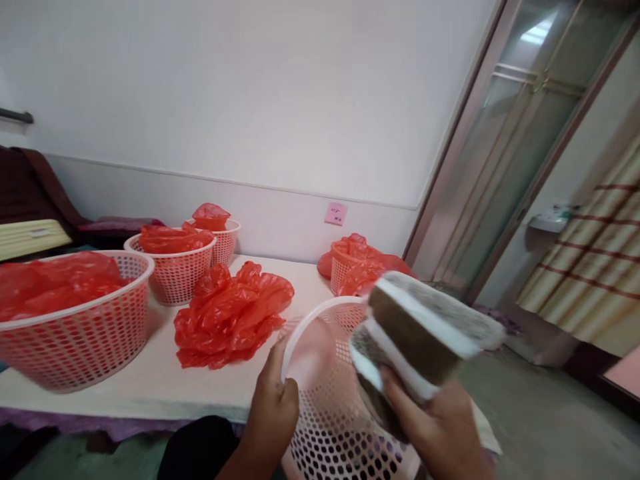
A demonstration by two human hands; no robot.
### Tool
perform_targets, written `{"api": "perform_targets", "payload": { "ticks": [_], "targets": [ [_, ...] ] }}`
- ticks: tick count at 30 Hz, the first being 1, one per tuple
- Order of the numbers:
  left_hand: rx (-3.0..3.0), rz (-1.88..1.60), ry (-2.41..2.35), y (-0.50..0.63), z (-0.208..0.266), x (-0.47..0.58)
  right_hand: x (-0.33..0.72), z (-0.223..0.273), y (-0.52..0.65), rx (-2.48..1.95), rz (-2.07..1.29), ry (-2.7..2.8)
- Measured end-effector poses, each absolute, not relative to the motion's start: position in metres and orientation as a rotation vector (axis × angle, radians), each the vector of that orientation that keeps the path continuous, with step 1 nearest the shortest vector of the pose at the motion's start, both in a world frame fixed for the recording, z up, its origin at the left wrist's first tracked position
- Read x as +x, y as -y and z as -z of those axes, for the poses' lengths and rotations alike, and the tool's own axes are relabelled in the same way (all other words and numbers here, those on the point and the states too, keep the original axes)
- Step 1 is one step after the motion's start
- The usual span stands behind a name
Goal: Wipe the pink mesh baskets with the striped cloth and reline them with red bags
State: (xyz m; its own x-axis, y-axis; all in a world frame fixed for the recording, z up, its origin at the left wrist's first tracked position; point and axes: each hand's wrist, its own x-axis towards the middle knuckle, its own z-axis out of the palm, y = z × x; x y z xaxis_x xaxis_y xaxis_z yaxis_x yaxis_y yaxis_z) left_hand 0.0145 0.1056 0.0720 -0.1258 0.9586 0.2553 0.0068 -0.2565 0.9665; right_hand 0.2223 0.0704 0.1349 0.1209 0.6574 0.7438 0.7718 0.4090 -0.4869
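Both hands grip — left (pixel 275 407) empty basket's rim (pixel 300 333), right (pixel 440 427) stacked slabs (pixel 425 327).

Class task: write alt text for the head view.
A left hand grips the rim of a pink basket while the right hand holds sponges over it; baskets with red bags stand on the table.

We see a white table (pixel 150 373). On it sit pink baskets with red bags inside: a big one (pixel 75 333) at the left, a middle one (pixel 175 273), a small one (pixel 223 240) behind it, and one more (pixel 345 267) near the wall. A loose red bag (pixel 230 313) lies on the table. A pink note (pixel 335 214) sticks to the wall. A glass door (pixel 505 147) is at the right.
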Motion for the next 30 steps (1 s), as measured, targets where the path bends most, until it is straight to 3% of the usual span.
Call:
{"api": "perform_targets", "payload": {
  "ticks": [7,12,17,23,30],
  "targets": [
    [1.387,-1.451,-1.031,-0.100,-0.071,0.029,0.151,-0.128,-0.097,-1.019,0.605,2.264],
    [1.328,-1.497,-1.087,-0.101,-0.062,0.031,0.149,-0.127,-0.114,-0.970,0.760,2.352],
    [1.327,-1.443,-1.132,-0.101,-0.067,0.027,0.160,-0.142,-0.136,-1.052,0.751,2.303],
    [1.200,-1.491,-1.156,-0.102,-0.066,0.009,0.211,-0.147,-0.159,-1.473,0.656,2.030],
    [1.004,-1.525,-1.224,-0.098,-0.055,-0.009,0.264,-0.108,-0.146,-1.694,0.214,1.742]
  ]
}}
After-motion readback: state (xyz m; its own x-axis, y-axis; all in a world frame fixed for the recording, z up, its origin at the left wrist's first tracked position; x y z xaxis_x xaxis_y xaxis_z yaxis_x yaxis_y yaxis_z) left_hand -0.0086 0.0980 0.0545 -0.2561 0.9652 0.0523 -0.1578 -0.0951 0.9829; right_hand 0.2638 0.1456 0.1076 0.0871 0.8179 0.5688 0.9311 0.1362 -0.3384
